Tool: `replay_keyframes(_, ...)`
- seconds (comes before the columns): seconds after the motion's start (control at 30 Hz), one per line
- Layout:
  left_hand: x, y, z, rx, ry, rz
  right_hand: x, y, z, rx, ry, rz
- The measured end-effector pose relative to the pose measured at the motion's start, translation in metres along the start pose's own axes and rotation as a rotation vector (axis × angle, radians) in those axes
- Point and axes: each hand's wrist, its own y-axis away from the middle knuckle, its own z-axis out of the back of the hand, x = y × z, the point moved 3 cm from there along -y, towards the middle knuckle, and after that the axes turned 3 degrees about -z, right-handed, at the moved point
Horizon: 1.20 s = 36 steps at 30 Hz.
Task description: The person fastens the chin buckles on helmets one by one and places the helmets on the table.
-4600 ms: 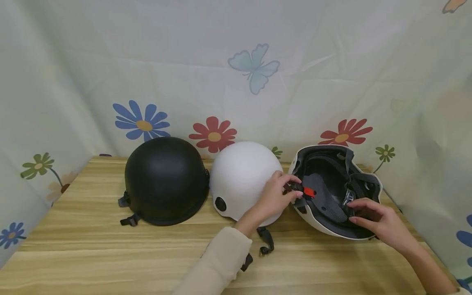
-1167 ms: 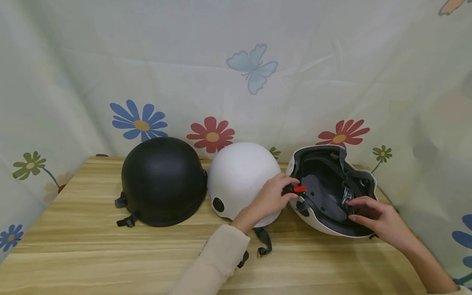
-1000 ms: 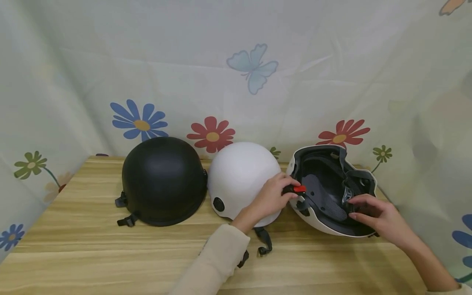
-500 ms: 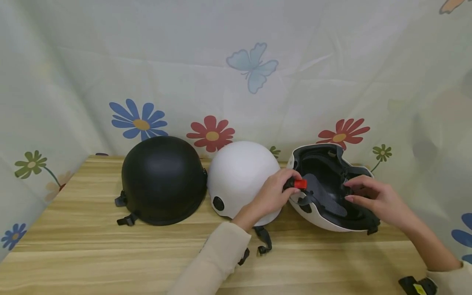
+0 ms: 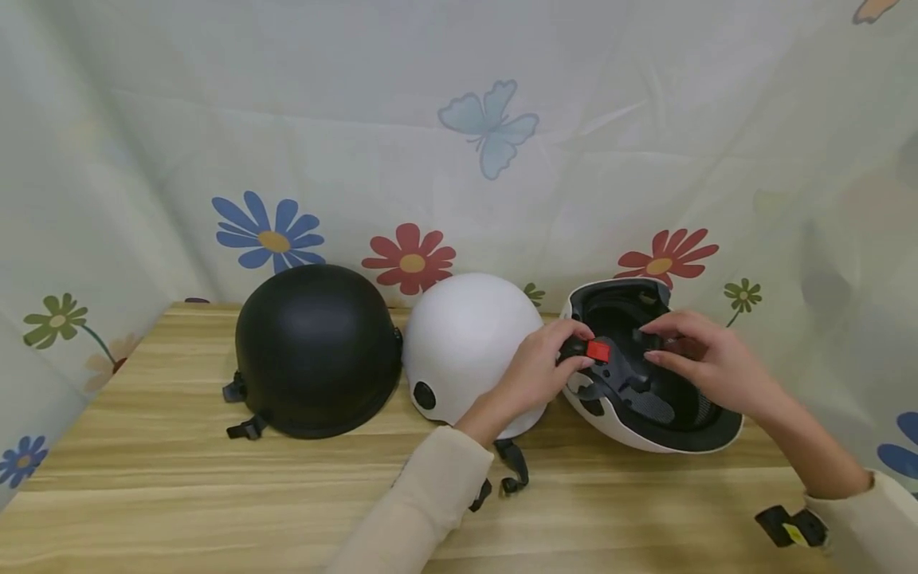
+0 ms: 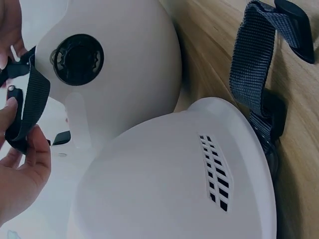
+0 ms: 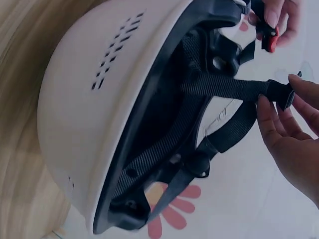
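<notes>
A white helmet lies tipped over at the right, its black padded inside facing up. My left hand pinches a black chin-strap buckle with a red tab at the helmet's left rim. Over the opening, my right hand pinches the end of the other chin strap, which stretches taut from the helmet in the right wrist view. A small gap separates the two strap ends. In the left wrist view, webbing loops beside the left fingers.
Upright to the left stand a second white helmet and a black helmet, side by side on the wooden table. A loose black strap lies before the white one. A flowered curtain hangs behind.
My right hand has lifted the strap end up and leftward out of the helmet, closer to the left hand. The left hand has raised the red-tabbed buckle slightly and shifted it right.
</notes>
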Motion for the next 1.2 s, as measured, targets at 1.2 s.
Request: replay_keyframes(1.2,-0.002,0.002,-0.004,-0.066,0.107,0.087,0.007,0.000,-0.028,-0.023,0.109,0.087)
